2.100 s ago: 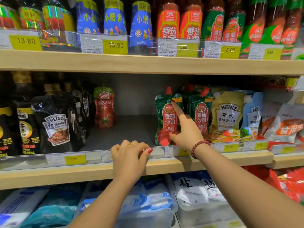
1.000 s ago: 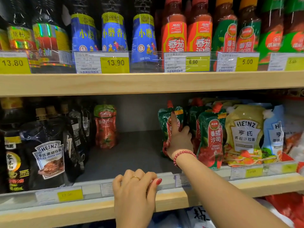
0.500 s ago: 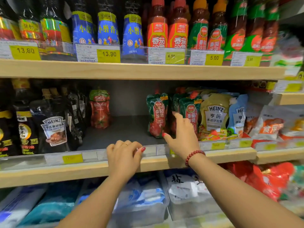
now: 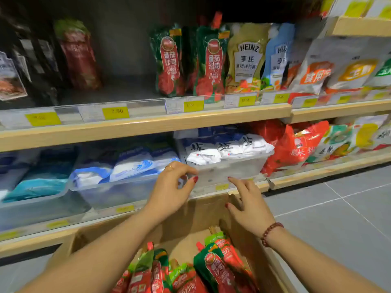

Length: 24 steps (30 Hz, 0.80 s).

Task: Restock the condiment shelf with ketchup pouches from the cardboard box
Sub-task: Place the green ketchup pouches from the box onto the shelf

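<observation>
Student: Ketchup pouches (image 4: 215,269), where did they lie?

Tutor: Inside the cardboard box (image 4: 190,212), whose near edge was cut off by the frame. Two shelved pouches (image 4: 169,60) stood on the condiment shelf (image 4: 148,123) above the box.

Student: And the hands?

Tutor: Both hovered over the box's far wall and held nothing. The left hand (image 4: 171,191) had loosely curled fingers, the right hand (image 4: 249,208) spread ones. Whether the right fingertips touched the box rim could not be told. Dark pouches (image 4: 12,77) up and left of the box were blurred and cropped.
</observation>
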Available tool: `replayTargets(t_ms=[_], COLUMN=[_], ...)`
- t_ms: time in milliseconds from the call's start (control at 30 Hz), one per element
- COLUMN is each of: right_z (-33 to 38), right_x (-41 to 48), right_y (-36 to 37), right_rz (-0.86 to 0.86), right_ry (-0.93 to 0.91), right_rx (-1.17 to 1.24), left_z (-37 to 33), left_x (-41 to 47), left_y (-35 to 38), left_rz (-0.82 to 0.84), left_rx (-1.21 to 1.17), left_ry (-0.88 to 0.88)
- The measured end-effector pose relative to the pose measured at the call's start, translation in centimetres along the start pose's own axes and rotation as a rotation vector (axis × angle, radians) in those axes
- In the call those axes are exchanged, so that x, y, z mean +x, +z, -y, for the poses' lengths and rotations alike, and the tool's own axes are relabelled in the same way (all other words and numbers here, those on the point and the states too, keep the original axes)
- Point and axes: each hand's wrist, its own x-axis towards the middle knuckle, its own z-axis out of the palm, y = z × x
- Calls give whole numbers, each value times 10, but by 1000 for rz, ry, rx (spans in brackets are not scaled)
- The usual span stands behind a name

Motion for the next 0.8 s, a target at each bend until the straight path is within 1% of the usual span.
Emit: replayTargets(t_ms=[133,233,300,400,567,667,733,800], right_z=[-28,-37,-40,-39,-41,-41,-41,-41], right_x=[-25,-40,-43,-41,-40,-40,-41,-42], right_y=[23,30,32,35,39,40,40,40], right_rz=[127,163,166,200,206,183,174,168], right_ry=[98,104,109,109,134,121,109,108], right_rx=[20,35,37,42,91,85,81,86], left_z=[30,49,57,66,74,72,72,71], left_x=[-56,-95,-116,-137,-140,-138,-140,-142], left_y=[51,81,96,114,135,147,150,150], left_rz=[176,367,476,501,699,787,770,707], left_rx=[-77,-66,-122,-159,-41,90,125,87], left_ry=[-231,-419,-509,-525,-648,-614,-614,-632])
